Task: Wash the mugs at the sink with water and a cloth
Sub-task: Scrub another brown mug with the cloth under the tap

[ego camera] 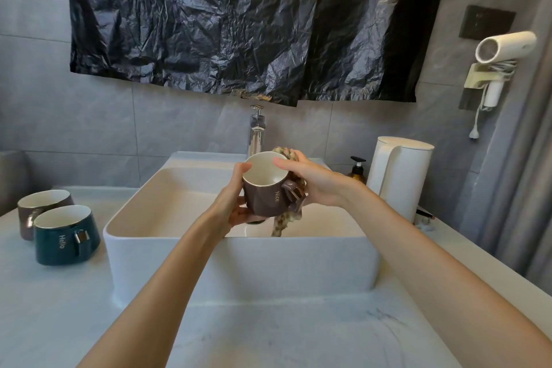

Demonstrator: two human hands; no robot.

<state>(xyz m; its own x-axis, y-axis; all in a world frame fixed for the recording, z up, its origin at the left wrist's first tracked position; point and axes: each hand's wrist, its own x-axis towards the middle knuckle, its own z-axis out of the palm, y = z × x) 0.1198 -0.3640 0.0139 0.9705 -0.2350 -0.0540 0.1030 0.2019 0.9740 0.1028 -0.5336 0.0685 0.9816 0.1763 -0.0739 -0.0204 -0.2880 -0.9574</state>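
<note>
Head view, sink and counter. The brown mug (264, 199), lettered "Nice", is held above the sink (239, 266), roughly over the middle of the basin and in front of the tap (256, 136). It tilts a little, its pale inside open toward the camera and its handle turned to the right.

The left hand (236, 203) grips the mug from the left: the thumb lies at the rim and the fingers curl under the base. The right hand (313, 182) presses a patterned cloth (282, 222) against the mug's right side, at the handle, with its thumb laid across the rim. The cloth bunches above the hand, and one end hangs down into the basin. Whether water is running from the tap cannot be told.

On the counter (268, 337) left of the sink stand two more mugs, upright and close together: a teal mug (64, 237), lettered "Hello", in front, and a rear mug (38, 206), dark brown, behind it.

Right of the sink stand a white kettle (400, 176) and, beside it, a pump bottle (357, 172). A hair dryer (504, 46) sits in a wall bracket at upper right. A black plastic sheet (239, 24) hangs on the wall above the tap.
</note>
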